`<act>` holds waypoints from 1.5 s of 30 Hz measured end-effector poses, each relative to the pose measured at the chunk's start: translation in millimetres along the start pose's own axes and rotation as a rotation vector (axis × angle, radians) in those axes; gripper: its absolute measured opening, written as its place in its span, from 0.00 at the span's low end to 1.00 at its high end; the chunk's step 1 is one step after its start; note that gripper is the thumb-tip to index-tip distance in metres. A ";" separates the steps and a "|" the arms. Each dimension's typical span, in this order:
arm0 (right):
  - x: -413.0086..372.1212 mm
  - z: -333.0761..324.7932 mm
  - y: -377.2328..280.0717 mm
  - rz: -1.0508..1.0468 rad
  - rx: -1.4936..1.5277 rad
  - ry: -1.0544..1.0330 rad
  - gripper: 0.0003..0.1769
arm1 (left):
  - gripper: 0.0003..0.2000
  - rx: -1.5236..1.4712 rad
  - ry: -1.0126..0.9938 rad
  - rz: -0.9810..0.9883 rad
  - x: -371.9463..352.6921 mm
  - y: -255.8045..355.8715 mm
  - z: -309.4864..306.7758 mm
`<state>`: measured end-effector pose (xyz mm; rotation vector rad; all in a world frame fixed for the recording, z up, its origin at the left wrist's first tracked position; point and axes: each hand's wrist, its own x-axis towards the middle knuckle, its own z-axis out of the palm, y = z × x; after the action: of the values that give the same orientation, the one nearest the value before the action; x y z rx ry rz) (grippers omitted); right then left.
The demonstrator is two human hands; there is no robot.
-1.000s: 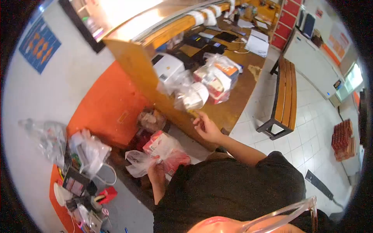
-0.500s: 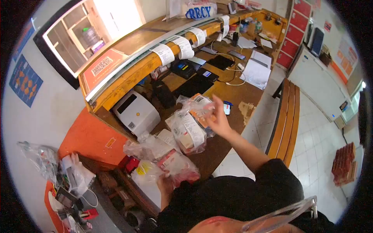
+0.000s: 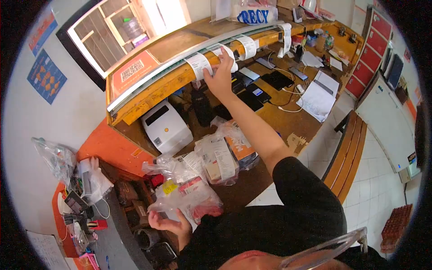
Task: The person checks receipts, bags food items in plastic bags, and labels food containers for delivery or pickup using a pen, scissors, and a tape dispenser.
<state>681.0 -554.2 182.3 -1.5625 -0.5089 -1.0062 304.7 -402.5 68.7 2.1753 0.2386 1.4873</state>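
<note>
Up at the shelf edge, my right hand [image 3: 219, 77] has its fingers apart, the thumb by one hanging printed label [image 3: 198, 64] and the fingertips over the label beside it [image 3: 215, 48]. Whether it grips either one is unclear. Lower left, my left hand [image 3: 173, 225] is spread, palm partly up, against the edge of a clear plastic bag with a yellow patch [image 3: 169, 187]. Beside that bag is a pinkish-red wrapped parcel [image 3: 204, 206]. Farther along the desk are a clear-wrapped parcel with a printed label [image 3: 224, 162] and an orange boxed parcel [image 3: 240, 145].
A white label printer [image 3: 167, 128] stands under the shelf. Phones, cables and papers [image 3: 318, 95] lie farther along the desk. A wooden bench [image 3: 348, 155] is at the right. Bags and small items crowd a grey side table [image 3: 117, 243] at lower left.
My right hand has moved from the orange parcel up to the hanging labels. My left hand has shifted down-left from the red parcel, with its fingers now spread. The view has turned slightly.
</note>
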 end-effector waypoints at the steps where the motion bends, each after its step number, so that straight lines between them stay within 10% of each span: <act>1: -1.1 -3.0 1.8 -0.001 -0.001 0.003 0.41 | 0.31 -0.013 -0.055 0.005 -4.0 -0.5 2.7; 24: 82.8 -96.5 132.5 0.093 -0.206 0.435 0.44 | 0.18 0.043 -0.342 -0.107 -1.0 34.7 30.7; 33: 41.1 -120.9 58.6 0.291 0.416 0.180 0.52 | 0.09 -0.316 -0.624 -0.032 22.4 35.2 55.5; 38: -124.4 -128.8 -68.1 0.457 0.611 -0.294 0.52 | 0.28 -1.143 -0.792 -0.588 52.3 51.4 106.9; 41: -174.0 -141.2 -103.1 0.723 0.684 -0.637 0.51 | 0.20 -0.969 -0.676 -0.787 68.9 70.3 108.1; 45: -157.7 -143.4 -89.4 0.709 0.701 -0.530 0.44 | 0.13 -0.962 -0.695 -0.788 51.8 69.7 93.0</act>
<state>480.2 -635.5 101.8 -1.1906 -0.5269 0.1477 400.8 -469.2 118.8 1.3862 0.0778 0.2350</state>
